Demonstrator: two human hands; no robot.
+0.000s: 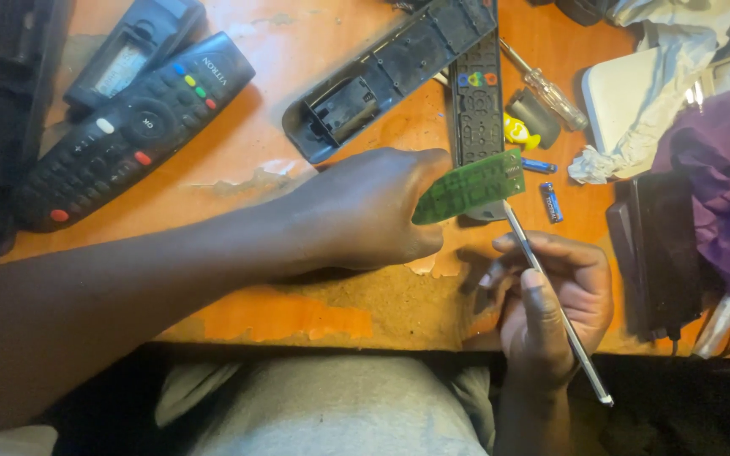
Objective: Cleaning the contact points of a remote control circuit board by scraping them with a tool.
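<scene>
Spreading across most of the view, the worn orange table [297, 317] served as a bench, its paint flaked off in patches near the front edge, so every loose part lay within easy reach of the seated person. At the far left a black remote control [128, 131] with coloured buttons rested whole beside a second grey handset with a small screen [133, 55], both set well apart from the work. Nearer the middle, an emptied black remote shell [390, 72] lay open side up, and its dark rubber keypad [476, 101] sat just beside it, apparently put aside after being taken apart. The left hand [365, 211] reached in from the left, its fingers closed around the end of a green circuit board [469, 186], held raised and tilted above the table so its face was turned toward the tool. The right hand [551, 304] was curled in a pen-like grip on a slim metal tool [551, 295], whose tip met the board's lower edge. A clear-handled screwdriver [547, 89] lay beyond the keypad, and two small blue batteries [549, 201] lay near the board, probably taken out of the shell.
</scene>
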